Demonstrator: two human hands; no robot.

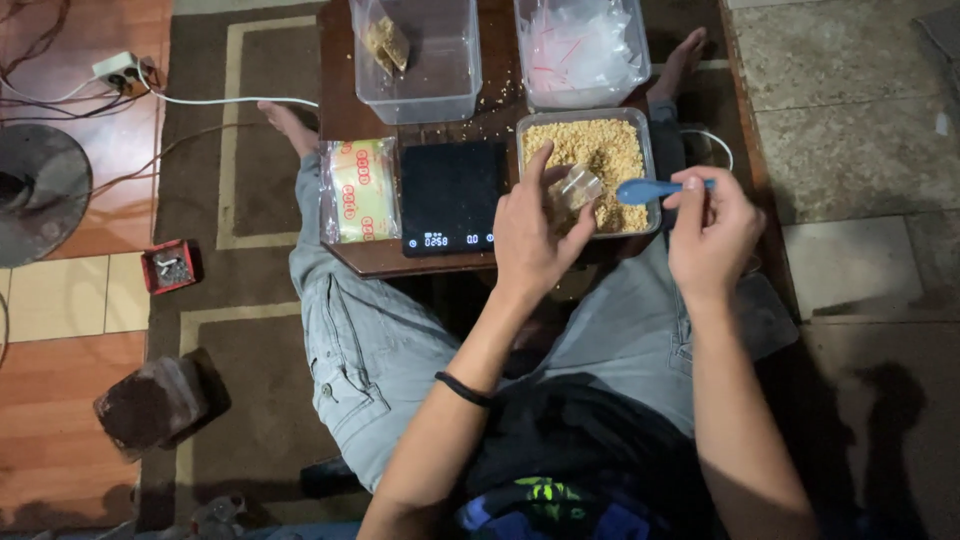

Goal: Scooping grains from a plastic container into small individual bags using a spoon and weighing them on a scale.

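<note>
Currently right hand (712, 232) pinches blue spoon (655, 188) by its handle; long axis roughly horizontal, bowl pointing left over the tray of crumbs (600, 150). Left hand (530, 235) grips a small clear bag (577, 187) beside the bowl, above the same tray on the bench (345, 110). Scale (450, 195) just left.

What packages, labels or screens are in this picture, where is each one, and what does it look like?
Scale screen: thin lit strip at the near edge of the flat black scale, mid-table.
Flat packet: left of the scale, clear rectangular wrap, yellow with red marks.
Small clear bag: in the left hand, over the crumb tray.
</note>
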